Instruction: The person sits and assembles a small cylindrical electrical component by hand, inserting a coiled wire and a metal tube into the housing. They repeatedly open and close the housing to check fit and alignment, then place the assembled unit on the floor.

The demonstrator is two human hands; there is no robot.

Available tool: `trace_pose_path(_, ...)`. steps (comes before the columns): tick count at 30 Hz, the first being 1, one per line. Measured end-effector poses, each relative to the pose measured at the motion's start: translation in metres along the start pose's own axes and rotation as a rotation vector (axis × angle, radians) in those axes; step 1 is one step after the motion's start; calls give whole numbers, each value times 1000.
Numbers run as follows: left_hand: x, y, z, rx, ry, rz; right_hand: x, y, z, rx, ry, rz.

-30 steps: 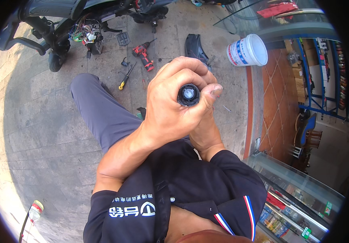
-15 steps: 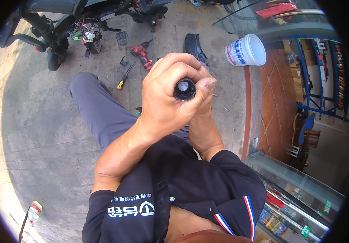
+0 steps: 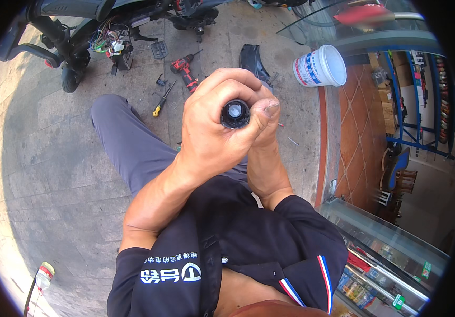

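Observation:
My left hand (image 3: 206,119) is closed round a black cylindrical tube (image 3: 226,120), held end-on in front of my chest. Its round, open-looking end faces up, with a pale grey centre. The left thumb lies along the right side of the rim. Just behind and to the right is my right hand (image 3: 266,136), mostly covered by the left one; its fingers are hidden, so its grip does not show. The tube's lower part is out of sight too. On the paving beyond lie a red and black cordless drill (image 3: 184,71) and a yellow-handled screwdriver (image 3: 158,107).
A white bucket (image 3: 312,67) lies tilted at the far right, near a curved black plastic part (image 3: 252,61). Loose wiring (image 3: 112,41) hangs by a scooter-like vehicle (image 3: 58,42) at far left. Glass display cases (image 3: 380,243) stand on the right.
Both hands and the tube have shifted slightly left, and the tube's end has tipped a little. At the upper right, a red item has moved and looks blurred.

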State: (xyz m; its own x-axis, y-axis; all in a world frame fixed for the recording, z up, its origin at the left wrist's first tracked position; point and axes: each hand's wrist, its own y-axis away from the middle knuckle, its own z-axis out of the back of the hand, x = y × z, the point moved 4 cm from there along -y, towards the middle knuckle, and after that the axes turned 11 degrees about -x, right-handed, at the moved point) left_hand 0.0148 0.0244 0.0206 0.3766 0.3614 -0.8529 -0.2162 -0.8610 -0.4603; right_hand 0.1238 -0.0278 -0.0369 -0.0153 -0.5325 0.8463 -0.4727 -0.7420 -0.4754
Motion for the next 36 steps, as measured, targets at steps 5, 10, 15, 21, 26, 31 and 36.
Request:
trace_pose_path(5,5,1,1,-9,-11,14,17,-1,-3,12,118,-98)
trace_pose_path(10,4,1,0,4,54,25,17,-14,-7,78,238,244)
trace_pose_path(15,0,1,1,31,92,44,15,-5,-1,67,178,68)
trace_pose_path(21,-4,1,1,87,79,48,-1,-1,7,75,13,178)
trace_pose_path(26,-9,0,1,123,51,32,-13,7,12,55,-184,99)
trace_pose_path(31,-13,-1,0,151,-20,-22,-12,1,14,192,-235,171)
trace_pose_path(36,-16,0,0,190,-55,-58,-9,-4,8,234,-298,165)
